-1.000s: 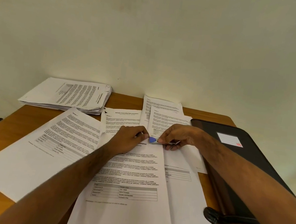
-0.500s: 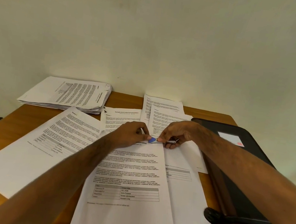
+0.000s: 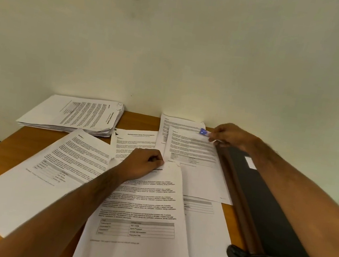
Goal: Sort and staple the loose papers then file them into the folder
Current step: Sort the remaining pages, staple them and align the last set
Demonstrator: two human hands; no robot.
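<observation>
Two hands, two jobs. The left hand (image 3: 142,163) sits curled, knuckles down, on the top of the middle sheet (image 3: 142,211), probably pinning it so it won't slide; whether it actually pinches anything I can't tell. The right hand (image 3: 231,136) pinches a small blue-tipped stapler (image 3: 205,132) over the far sheets (image 3: 186,143), right by the black folder (image 3: 271,217) lying closed along the table (image 3: 141,120) edge. Loose pages are fanned out everywhere, plus a thick stack (image 3: 75,116) at back left, so sorting looks far from done.
</observation>
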